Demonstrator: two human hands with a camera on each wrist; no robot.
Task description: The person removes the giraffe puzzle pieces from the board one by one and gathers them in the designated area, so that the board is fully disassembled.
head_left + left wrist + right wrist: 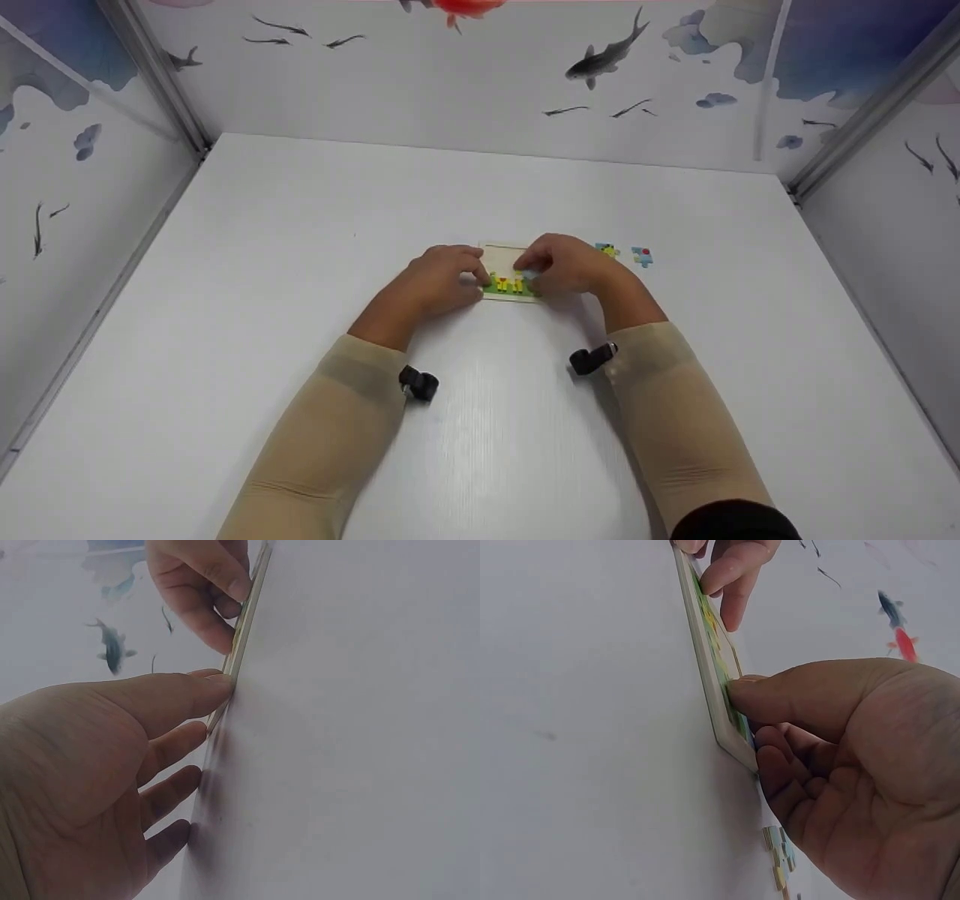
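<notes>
Lower frame: two sleeved arms [322, 450] lie along the table [480, 465]. Centre: the left hand [442, 279], fingers extended, touches the tray [501, 259], apparently steadying it. The right hand [564, 264], fingers curled, sets its thumb there; whether it pinches anything, I cannot tell. Beyond, right of centre, loose puzzle pieces [642, 256] lie apart, presumably for easy reach.

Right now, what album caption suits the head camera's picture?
Left hand and right hand at a puzzle board, with loose puzzle pieces nearby.
</notes>
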